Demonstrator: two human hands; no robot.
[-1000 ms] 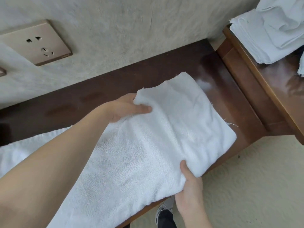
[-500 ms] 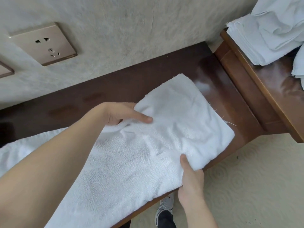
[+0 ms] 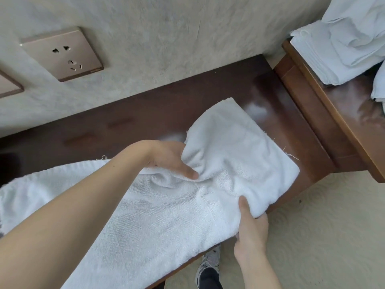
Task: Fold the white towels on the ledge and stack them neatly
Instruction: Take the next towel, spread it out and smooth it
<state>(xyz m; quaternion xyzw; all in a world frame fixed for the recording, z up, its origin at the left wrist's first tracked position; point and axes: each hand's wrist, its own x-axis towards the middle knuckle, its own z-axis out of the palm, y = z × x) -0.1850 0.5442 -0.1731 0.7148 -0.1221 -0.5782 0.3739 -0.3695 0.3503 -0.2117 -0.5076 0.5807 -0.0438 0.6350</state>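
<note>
A long white towel (image 3: 158, 215) lies along the dark wooden ledge (image 3: 129, 122), its right end folded back over itself. My left hand (image 3: 168, 157) pinches the far edge of that folded end, thumb on top. My right hand (image 3: 251, 230) grips the near edge at the ledge's front, thumb pressed into the cloth. The fabric bunches into wrinkles between the two hands. A stack of folded white towels (image 3: 333, 49) rests on the wooden side table (image 3: 341, 113) at the upper right.
A wall with a bronze power socket (image 3: 62, 54) rises right behind the ledge. The higher side table butts against the ledge's right end. Pale patterned floor (image 3: 323, 236) lies below, with my shoe (image 3: 209, 261) near the ledge's front edge.
Both hands have drawn the folded end of the towel leftward and inward, so the flat cloth now wrinkles between them. The left hand's grip has shifted lower on the far edge.
</note>
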